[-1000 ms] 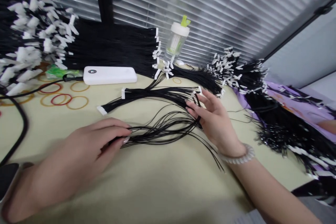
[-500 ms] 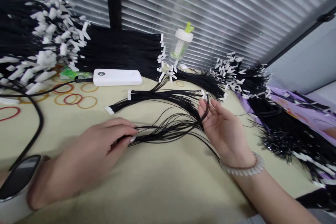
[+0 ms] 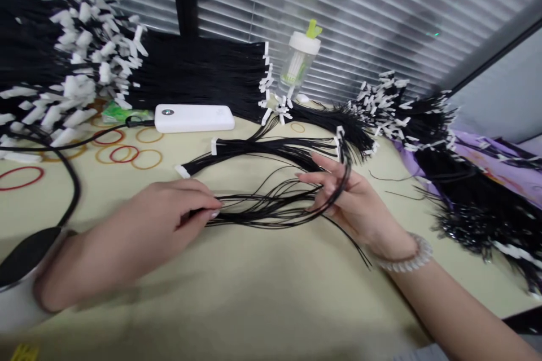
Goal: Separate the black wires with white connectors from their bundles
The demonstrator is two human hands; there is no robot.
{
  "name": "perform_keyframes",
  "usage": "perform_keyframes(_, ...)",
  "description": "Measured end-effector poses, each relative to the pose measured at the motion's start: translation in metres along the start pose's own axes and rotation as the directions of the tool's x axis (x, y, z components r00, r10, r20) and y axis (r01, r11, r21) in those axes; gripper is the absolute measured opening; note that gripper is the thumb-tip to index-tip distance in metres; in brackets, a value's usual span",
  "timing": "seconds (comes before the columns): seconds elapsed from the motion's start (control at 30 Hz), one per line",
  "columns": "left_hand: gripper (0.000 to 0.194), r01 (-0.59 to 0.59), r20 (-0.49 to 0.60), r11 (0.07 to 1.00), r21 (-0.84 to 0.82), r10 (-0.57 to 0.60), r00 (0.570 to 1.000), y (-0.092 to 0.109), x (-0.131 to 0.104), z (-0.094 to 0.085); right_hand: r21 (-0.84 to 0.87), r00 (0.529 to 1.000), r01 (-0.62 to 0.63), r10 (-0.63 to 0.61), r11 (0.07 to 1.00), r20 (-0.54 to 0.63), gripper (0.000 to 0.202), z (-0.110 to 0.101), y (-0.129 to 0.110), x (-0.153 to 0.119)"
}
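My left hand pinches one end of a loose bundle of thin black wires between thumb and fingertips, just above the table. Toward the right, the wires curve up across my right hand, whose fingers point left and are partly spread around them. The bundle bends over near white connectors above that hand. Its palm side is partly covered by the wires. A few wire ends hang down below the right wrist. Behind both hands lies another black wire bundle with white connectors at its left end.
A white power bank with a cable lies behind the left hand, near several rubber bands. Large stacks of black wires line the back. A clear bottle stands by the blinds. More wires lie at right on purple material.
My right hand has turned from palm-up, its fingers now pointing left among the wires. The curved wire section stands higher over it. My left hand keeps its pinch; the view has shifted slightly.
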State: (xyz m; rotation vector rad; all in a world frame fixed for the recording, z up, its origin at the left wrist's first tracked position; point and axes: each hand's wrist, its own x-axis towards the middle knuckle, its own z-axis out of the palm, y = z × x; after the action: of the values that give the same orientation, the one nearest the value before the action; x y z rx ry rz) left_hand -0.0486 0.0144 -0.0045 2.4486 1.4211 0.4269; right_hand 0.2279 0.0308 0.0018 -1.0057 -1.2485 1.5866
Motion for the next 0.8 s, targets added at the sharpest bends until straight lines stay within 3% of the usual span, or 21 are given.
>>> perform_keyframes(0.07, 0.024, -0.028, 0.047, 0.997, 0.068, 0.025, 0.999, -0.001, 0.0, -0.005, -0.099, 0.988, 0.12, -0.109, 0.988, 0.111, 0.048, 0.003, 0.003, -0.001)
perform_keyframes(0.17, 0.026, -0.086, 0.103, 0.976, 0.198, 0.067, 0.992, -0.001, -0.001, -0.012, -0.277, 0.928, 0.294, -0.204, 0.915, 0.313, 0.06, 0.003, 0.004, -0.002)
perform_keyframes(0.33, 0.025, -0.202, 0.138, 0.936, 0.29, 0.168, 0.976, -0.002, -0.004, -0.015, -0.591, 0.831, 0.51, -0.18, 0.625, 0.527, 0.077, -0.006, 0.003, -0.002)
perform_keyframes(0.43, 0.025, -0.239, 0.066, 0.921, 0.307, 0.23, 0.971, -0.008, -0.005, -0.01, -0.621, 0.772, 0.605, -0.175, 0.498, 0.611, 0.084, -0.005, -0.001, -0.005)
perform_keyframes(0.5, 0.026, -0.279, 0.023, 0.904, 0.323, 0.287, 0.958, -0.012, -0.004, -0.007, -0.613, 0.744, 0.637, -0.166, 0.468, 0.647, 0.072, 0.002, -0.005, -0.01)
perform_keyframes(0.67, 0.023, -0.416, 0.084, 0.828, 0.375, 0.417, 0.905, -0.015, 0.0, -0.005, -0.758, 0.809, 0.539, 0.025, 0.367, 0.587, 0.026, 0.026, -0.014, -0.023)
perform_keyframes(0.8, 0.021, -0.436, 0.072, 0.813, 0.387, 0.445, 0.893, -0.011, 0.003, -0.004, -0.792, 0.819, 0.502, 0.104, 0.348, 0.565, 0.017, 0.035, -0.01, -0.024)
